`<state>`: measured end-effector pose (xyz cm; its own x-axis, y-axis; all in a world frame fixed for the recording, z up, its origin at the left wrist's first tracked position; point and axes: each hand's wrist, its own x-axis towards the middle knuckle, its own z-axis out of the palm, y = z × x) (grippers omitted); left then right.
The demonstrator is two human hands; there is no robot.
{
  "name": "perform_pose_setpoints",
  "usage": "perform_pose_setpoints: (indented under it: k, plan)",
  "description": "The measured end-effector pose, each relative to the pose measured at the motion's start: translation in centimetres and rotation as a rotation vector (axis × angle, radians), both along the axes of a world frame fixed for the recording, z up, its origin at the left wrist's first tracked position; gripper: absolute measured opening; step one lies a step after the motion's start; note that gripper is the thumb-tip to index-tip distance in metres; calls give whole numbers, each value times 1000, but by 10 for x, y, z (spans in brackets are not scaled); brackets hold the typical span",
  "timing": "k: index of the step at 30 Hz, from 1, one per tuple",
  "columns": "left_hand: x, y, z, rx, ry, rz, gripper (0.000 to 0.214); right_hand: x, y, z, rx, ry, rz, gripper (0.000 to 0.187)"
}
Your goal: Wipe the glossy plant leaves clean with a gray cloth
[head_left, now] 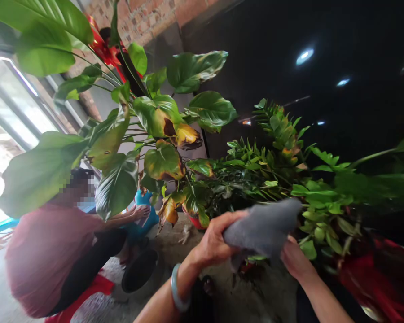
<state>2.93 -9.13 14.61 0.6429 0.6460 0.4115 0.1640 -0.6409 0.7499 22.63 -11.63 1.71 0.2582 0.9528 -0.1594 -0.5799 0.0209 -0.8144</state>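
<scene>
My left hand [213, 240] pinches the left end of a grey cloth [262, 226], and a pale green bangle [177, 289] circles that wrist. Under the cloth's right side sits my right hand [294, 260], holding it from below. The cloth is spread against the low leaves of a small-leaved green plant [283, 179]. A tall plant with big leaves [161, 134], some yellowed and brown, rises to the left, with a red bow [103, 47] high up.
A person in a pink top [43, 255] crouches at the left, one hand on a blue pot [144, 213]. A black saucer [139, 269] lies on the floor. Red wrapping [380, 278] covers a pot at right. Behind stand a dark glossy wall and brick.
</scene>
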Motion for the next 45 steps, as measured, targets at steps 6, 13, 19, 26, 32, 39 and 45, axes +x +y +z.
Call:
perform_pose_setpoints:
  k: [6, 13, 19, 26, 32, 39, 45]
  plan:
    - [30, 39, 8, -103, -170, 223, 59, -3, 4, 4, -22, -17, -17, 23]
    - [-2, 16, -31, -387, 238, -42, 57, 1, 2, -3, -30, -17, -21, 23]
    - [-3, 24, 9, -245, -146, 135, 57, -1, 1, 4, -43, -19, 3, 24]
    - [-1, 20, -28, -239, 171, 62, 52, -4, 0, 8, -62, -35, -5, 27]
    - [-48, -7, 6, -266, 11, 173, 53, -1, -1, 6, -60, -40, -13, 28]
    - [-55, 28, 18, -11, -283, 629, 57, -8, 2, 6, -80, -31, -23, 29]
    - [-54, -14, -64, -369, -19, 527, 55, -6, 1, 6, -89, -47, -26, 27]
